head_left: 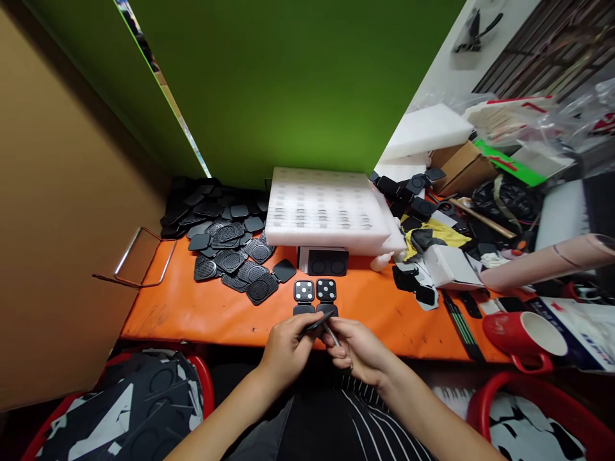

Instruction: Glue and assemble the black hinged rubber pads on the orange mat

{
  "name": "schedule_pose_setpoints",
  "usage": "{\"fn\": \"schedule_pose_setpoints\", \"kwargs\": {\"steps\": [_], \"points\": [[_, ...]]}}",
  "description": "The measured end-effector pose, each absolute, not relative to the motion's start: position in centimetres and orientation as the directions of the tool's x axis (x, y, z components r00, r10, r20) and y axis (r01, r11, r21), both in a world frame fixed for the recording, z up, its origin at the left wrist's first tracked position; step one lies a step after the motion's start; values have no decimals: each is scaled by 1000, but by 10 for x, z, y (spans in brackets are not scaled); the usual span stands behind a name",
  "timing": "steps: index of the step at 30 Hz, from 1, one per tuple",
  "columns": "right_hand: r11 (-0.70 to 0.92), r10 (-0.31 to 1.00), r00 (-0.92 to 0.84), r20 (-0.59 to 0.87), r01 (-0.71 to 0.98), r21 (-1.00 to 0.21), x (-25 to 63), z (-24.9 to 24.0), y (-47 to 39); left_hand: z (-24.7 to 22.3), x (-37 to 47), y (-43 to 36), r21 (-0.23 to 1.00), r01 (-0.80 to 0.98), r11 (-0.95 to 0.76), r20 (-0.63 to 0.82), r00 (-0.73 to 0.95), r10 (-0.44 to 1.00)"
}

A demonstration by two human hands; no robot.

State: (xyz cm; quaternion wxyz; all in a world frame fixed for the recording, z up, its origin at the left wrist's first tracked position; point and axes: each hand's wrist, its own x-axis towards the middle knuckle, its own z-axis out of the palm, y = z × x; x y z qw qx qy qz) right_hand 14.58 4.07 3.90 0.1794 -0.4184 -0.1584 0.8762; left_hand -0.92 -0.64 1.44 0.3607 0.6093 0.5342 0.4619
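My left hand (287,346) is closed around a thin black plate (316,322), tilted above the front of the orange work surface. Fingers of my right hand (354,347) pinch a slim metal tool (332,335) close to that plate; its exact kind is hard to make out. Just beyond my hands lie two hinged black pieces, a left one (304,291) and a right one (326,290), each with several white dots on its upper square. Their lower squares are partly hidden by my hands and the plate.
Loose black hinged plates (229,259) are heaped at the left. A white foam block (327,208) stands at the back against a green panel (288,83). To the right are a small white bottle (382,261), a white box (451,266) and a red mug (519,336). Red bins (204,384) flank my lap.
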Motion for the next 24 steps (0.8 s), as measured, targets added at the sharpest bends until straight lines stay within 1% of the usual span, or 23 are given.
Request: {"fn": "schedule_pose_setpoints", "kwargs": {"steps": [2,4,6,7,8,9,10,12,13,14,15,16,18,20,21,22,23,24], "points": [[-945,326,-620,-713,-204,-254,147,40,42,16,-10,-7,936,300,-182,179,37,983],[-964,255,-621,-741,-221,-147,146,41,41,17,-8,-8,939,281,-200,186,74,980],[-955,260,-577,-774,-270,-119,143,41,39,18,-6,-8,946,255,-200,182,91,979],[-945,282,-549,-787,-300,-129,143,41,39,17,-5,-8,954,239,-180,162,91,983],[-934,314,-526,-790,-322,-157,142,40,39,16,-4,-6,966,217,-140,126,75,989],[-918,366,-504,-782,-335,-214,143,38,39,15,-3,-4,980,183,-79,73,40,997],[-889,444,-473,-761,-338,-308,145,36,40,13,-2,-1,991,131,-6,7,-11,1000],[-768,640,-372,-673,-270,-581,152,29,42,9,1,6,991,-37,132,-136,-120,983],[-673,730,-322,-602,-186,-716,156,26,43,6,2,10,974,-140,177,-197,-146,970],[-571,795,-300,-527,-79,-817,160,22,43,3,5,14,950,-233,207,-243,-140,960],[-482,828,-312,-467,31,-876,163,18,43,0,8,17,924,-307,228,-272,-107,956],[-416,831,-350,-432,124,-901,167,14,41,-3,11,20,900,-362,245,-285,-61,957],[-347,806,-423,-414,229,-910,173,7,39,-9,16,24,871,-409,271,-289,20,957],[-318,822,-395,-410,279,-906,181,-3,39,-14,14,26,895,-365,257,-275,4,961],[-304,844,-350,-406,312,-900,187,-8,42,-17,8,27,930,-290,225,-248,-46,968],[-292,864,-300,-405,357,-887,193,-13,47,-19,0,28,969,-170,181,-202,-114,973],[-284,877,-254,-409,413,-865,200,-19,53,-20,-12,29,992,-9,127,-126,-183,975],[-277,882,-219,-416,474,-836,207,-24,60,-21,-26,31,976,199,85,-38,-227,973]]}}
